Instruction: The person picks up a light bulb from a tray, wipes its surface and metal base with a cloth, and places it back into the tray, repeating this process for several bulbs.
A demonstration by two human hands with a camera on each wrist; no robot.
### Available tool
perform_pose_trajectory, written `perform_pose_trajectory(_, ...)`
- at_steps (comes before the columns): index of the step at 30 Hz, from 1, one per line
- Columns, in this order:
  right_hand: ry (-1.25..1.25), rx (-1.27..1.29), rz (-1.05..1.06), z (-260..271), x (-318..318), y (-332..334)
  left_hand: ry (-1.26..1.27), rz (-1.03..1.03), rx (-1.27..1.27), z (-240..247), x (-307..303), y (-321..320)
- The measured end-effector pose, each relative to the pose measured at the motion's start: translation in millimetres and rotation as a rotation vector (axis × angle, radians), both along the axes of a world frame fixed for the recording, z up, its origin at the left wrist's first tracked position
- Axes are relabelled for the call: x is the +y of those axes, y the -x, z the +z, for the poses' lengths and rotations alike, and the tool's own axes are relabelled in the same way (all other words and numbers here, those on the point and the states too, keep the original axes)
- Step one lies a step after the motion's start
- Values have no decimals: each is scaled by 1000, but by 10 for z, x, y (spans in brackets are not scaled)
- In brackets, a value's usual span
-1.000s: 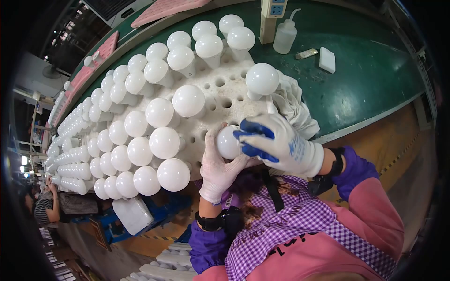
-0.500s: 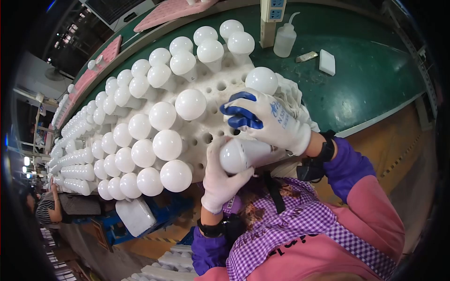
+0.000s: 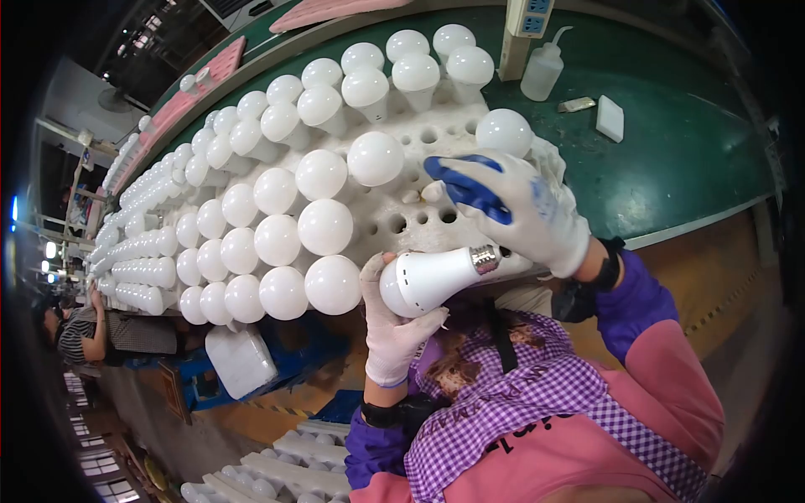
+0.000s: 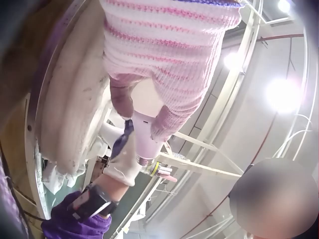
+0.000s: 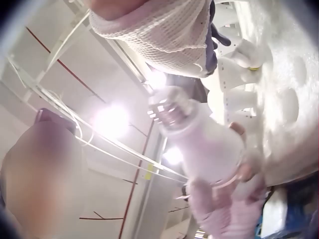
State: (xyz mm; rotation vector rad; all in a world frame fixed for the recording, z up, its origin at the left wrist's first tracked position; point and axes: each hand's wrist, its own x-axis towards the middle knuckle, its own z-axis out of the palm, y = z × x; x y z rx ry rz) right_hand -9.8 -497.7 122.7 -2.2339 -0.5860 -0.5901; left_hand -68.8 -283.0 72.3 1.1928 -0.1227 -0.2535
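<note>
A white LED bulb [image 3: 436,279] lies across my left hand [image 3: 392,331], which grips it by the round end. Its silver screw base points right, toward the right glove. In the left wrist view, the thumb and fingers of the pink-striped glove wrap the bulb [image 4: 146,134]. My right hand [image 3: 537,210], in a white glove with blue-coated fingers, hovers over the near right end of the white foam tray [image 3: 369,239], its fingers loosely bent with nothing seen between them. Two small white pieces [image 3: 432,191] lie on the tray close to those fingers.
Rows of upright bulbs [image 3: 325,226] fill the tray to the left; holes show at its right end. One bulb [image 3: 504,132] stands beside a crumpled white cloth [image 3: 549,168]. Behind are a squeeze bottle [image 3: 542,71], a white block [image 3: 610,119] and a socket post [image 3: 520,38].
The bulb has come up from upright to tilted, its screw base now showing at the right. My right hand has let go of it and moved up and away. The head view has shifted.
</note>
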Motion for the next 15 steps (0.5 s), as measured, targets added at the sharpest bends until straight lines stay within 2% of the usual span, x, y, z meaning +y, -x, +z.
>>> perform_pose_trajectory(1,-99,212,-2,91,-56,124,8,-10,1,3,-22,-4)
perform_pose_trajectory(3,-259,405,101,167,-156,281,59,37,33,18,-77,-27)
perform_pose_trajectory(5,-598,749,305,125,-159,375,82,39,73,17,-126,-49)
perform_pose_trajectory(6,-463,693,293,61,-166,398,90,35,10,2,-153,-61)
perform_pose_trajectory(8,-436,623,257,-54,-182,408,98,26,-54,18,-189,-84)
perform_pose_trajectory(10,-429,590,252,-33,-248,399,195,-67,276,80,-188,-110)
perform_pose_trajectory(11,-396,566,311,5,-271,391,195,-66,275,49,-171,-122)
perform_pose_trajectory(13,-363,542,374,16,-275,391,677,-259,485,-76,-108,-154)
perform_pose_trajectory(15,-487,558,379,-14,-251,387,661,-314,449,-74,-88,-164)
